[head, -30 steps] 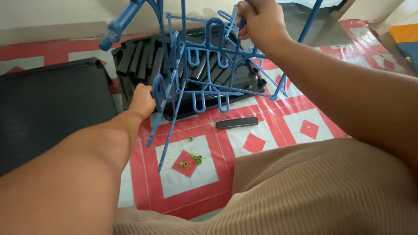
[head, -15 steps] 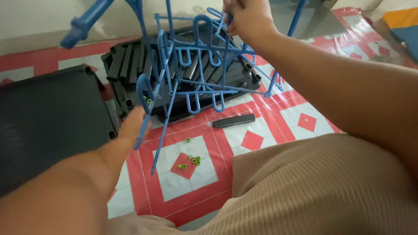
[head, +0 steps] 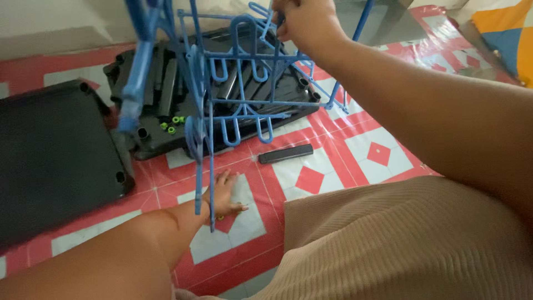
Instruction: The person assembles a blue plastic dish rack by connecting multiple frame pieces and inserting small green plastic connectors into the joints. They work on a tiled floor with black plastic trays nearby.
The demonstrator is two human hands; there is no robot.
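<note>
My right hand (head: 302, 23) is closed around an upper bar of a blue plastic rack frame (head: 239, 83) and holds it up, tilted, above the floor. My left hand (head: 225, 194) lies low on a red and white floor tile with its fingers spread, where the small green rings lay; only a hint of green shows under it. One thin leg of the rack crosses in front of my left wrist. A few green rings (head: 172, 123) sit on the edge of a black tray (head: 150, 145) filled with black tubes, behind the rack.
A large black panel (head: 50, 144) lies on the floor at the left. One short black bar (head: 286, 154) rests on the tiles right of my left hand. My tan-clothed leg (head: 400, 244) fills the lower right. A colourful cloth (head: 508, 28) is at the top right.
My left hand has let go of the rack's lower corner and dropped to the tile with the green rings. The rack has swung, its thick blue tube now hanging down at the left.
</note>
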